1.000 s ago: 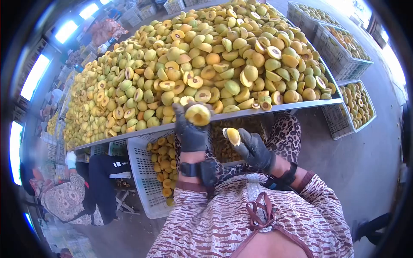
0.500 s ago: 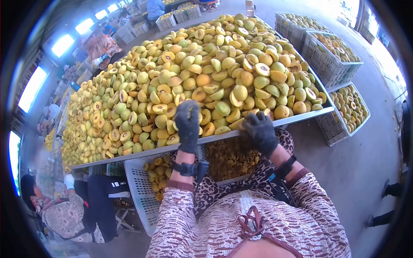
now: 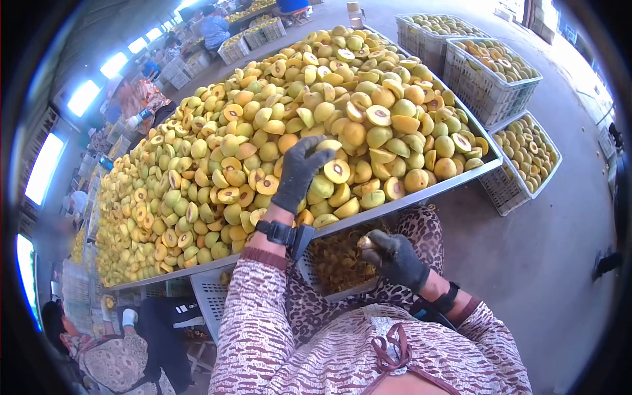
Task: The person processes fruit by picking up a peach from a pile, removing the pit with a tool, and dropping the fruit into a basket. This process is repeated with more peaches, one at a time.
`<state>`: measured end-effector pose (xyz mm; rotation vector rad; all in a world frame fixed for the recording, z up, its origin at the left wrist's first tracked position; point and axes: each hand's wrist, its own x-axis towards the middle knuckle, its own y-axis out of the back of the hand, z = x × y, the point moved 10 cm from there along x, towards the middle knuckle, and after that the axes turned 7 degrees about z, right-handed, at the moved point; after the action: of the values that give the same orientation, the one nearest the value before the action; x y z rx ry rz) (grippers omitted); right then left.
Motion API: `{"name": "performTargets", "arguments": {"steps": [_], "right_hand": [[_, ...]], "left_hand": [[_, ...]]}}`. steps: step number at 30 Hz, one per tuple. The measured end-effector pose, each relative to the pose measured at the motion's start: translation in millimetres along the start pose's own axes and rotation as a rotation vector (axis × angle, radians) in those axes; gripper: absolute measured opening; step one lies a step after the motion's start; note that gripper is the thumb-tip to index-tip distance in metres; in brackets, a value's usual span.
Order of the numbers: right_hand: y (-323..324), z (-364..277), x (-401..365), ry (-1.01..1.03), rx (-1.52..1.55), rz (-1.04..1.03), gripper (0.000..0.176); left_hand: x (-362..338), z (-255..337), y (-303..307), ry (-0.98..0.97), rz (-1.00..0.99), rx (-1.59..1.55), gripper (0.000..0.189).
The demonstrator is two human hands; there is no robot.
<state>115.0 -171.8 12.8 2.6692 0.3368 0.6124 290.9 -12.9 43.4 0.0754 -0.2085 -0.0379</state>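
Note:
A big heap of halved yellow-green stone fruit (image 3: 263, 151), many with brown pits or pit hollows showing, covers a metal-rimmed sloping table (image 3: 421, 192). My left hand (image 3: 299, 174), in a dark glove, reaches over the near part of the heap. Its thumb and fingers curl around a fruit half (image 3: 330, 144). My right hand (image 3: 400, 262), gloved too, is closed above my lap, beyond the table's front edge. A small pale end shows at its fingertips; the rest is hidden in the fist. Beneath lies a container of brownish scraps (image 3: 339, 263).
A white perforated crate (image 3: 209, 296) stands under the table's edge, left of my legs. Crates of fruit (image 3: 490, 92) line the right side, one close to the table corner. A co-worker (image 3: 118, 355) sits at the lower left; others work farther back. A bottle (image 3: 355, 14) stands at the far end.
My left hand has moved up and right, deeper into the heap, and closed around a fruit half. The right hand has drawn back from the table's edge toward my lap. The view has shifted slightly.

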Motion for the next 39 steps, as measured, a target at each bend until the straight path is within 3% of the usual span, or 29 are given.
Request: {"name": "performTargets", "arguments": {"steps": [2,3,4,6,8,11,14,18,23,28,32,39], "right_hand": [[7,2,11,-0.150,0.144,0.062,0.015],[7,-5,19,-0.106,0.196,0.116,0.015],[0,-8,25,-0.106,0.214,0.095,0.015],[-6,-15,36,-0.091,0.182,0.107,0.015],[-19,-16,39,-0.144,0.164,0.064,0.016],[-27,-8,38,-0.184,0.313,0.126,0.016],[-24,-14,35,-0.183,0.161,0.072,0.015],[-22,-4,29,-0.280,0.244,0.082,0.015],[-20,-34,32,-0.119,0.096,0.068,0.018],[-26,-34,34,-0.066,-0.007,0.038,0.014],[-26,-46,36,-0.005,-0.007,0.055,0.011],[-34,-15,27,-0.076,-0.275,-0.080,0.016]], "left_hand": [[-36,20,3,0.076,-0.067,-0.495,0.038],[-56,25,6,0.085,-0.017,-0.527,0.041],[-74,34,8,-0.053,-0.044,-0.418,0.046],[-100,5,6,0.177,0.059,-0.657,0.049],[-122,-6,3,0.243,0.163,-0.774,0.051],[-138,5,1,0.205,0.130,-0.720,0.050],[-142,-5,-1,0.268,0.106,-0.740,0.048],[-145,-5,-2,0.244,0.161,-0.782,0.050],[-148,-3,3,0.188,0.177,-0.744,0.054],[-154,-8,7,0.279,0.247,-0.673,0.064],[-156,-17,6,0.323,0.302,-0.670,0.061],[-161,-40,10,0.297,0.416,-0.486,0.054]]}}
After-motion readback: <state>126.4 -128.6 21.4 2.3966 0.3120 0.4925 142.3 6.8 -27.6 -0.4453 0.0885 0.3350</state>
